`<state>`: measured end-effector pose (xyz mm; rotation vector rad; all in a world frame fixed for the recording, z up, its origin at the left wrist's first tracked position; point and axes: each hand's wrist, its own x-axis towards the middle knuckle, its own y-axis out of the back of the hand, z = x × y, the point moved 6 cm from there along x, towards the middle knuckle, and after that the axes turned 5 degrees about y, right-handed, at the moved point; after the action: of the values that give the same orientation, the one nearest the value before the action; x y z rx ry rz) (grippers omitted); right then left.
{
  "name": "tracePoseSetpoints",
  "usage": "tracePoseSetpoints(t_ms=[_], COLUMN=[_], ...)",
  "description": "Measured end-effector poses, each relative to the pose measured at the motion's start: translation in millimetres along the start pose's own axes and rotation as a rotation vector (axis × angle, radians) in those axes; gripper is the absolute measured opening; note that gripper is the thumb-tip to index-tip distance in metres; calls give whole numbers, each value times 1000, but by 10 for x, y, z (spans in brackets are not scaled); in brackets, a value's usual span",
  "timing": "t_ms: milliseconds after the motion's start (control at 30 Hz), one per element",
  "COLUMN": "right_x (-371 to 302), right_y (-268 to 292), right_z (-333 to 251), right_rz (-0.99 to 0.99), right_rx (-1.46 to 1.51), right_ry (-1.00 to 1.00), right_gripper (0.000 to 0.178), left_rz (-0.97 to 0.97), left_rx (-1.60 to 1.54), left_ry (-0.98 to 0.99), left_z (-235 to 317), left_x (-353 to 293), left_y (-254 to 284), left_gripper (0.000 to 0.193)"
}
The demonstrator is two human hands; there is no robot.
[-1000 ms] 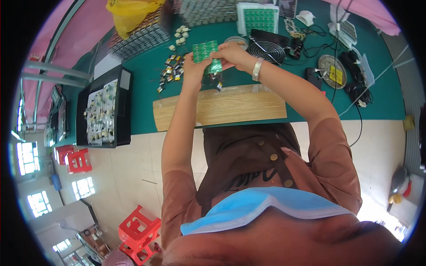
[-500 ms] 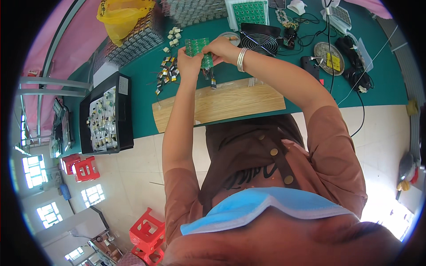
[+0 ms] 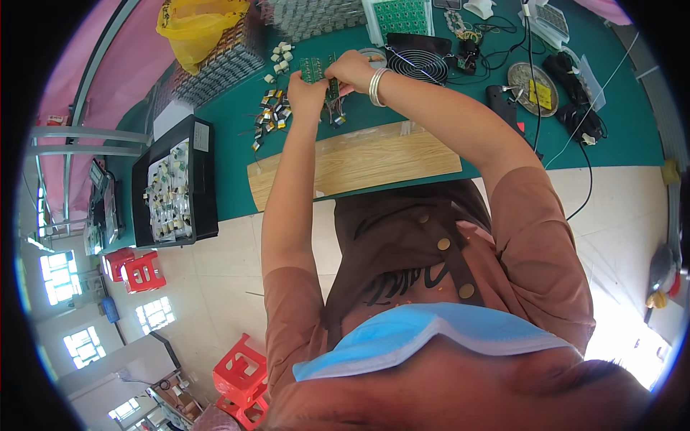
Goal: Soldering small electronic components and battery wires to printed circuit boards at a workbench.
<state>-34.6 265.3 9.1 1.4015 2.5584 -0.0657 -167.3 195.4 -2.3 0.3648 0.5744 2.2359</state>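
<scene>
A black tray (image 3: pixel 205 179) of small parts sits far to my left on the green table (image 3: pixel 237 136). Loose small components (image 3: pixel 269 115) lie just beside my left hand (image 3: pixel 305 90), which pinches the left end of a green circuit board (image 3: pixel 316 68). My right hand (image 3: pixel 350 70) grips its right end, fingers closed around it, above the wooden board (image 3: pixel 359 161). A black fan (image 3: pixel 417 61) stands further right.

A scatter of small components (image 3: pixel 269 115) is crowding the green table (image 3: pixel 503 154) just left of the hands, and a black fan (image 3: pixel 418 61) is sitting close on the right. Toward the person, a bare wooden board (image 3: pixel 359 164) is leaving open room.
</scene>
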Motion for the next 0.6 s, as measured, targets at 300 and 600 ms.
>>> tracePoseSetpoints(t_ms=[300,600], right_x=[-213,-393], right_y=[190,215], right_z=[32,93], right_rz=[-234,-262], right_rx=[230,439], right_ry=[-12,42], right_gripper=[21,20], left_rz=[-229,-30], left_rx=[-53,300], left_ry=[208,-453], left_z=[-243,701], left_x=[23,-701], left_y=[520,408], left_gripper=[77,54])
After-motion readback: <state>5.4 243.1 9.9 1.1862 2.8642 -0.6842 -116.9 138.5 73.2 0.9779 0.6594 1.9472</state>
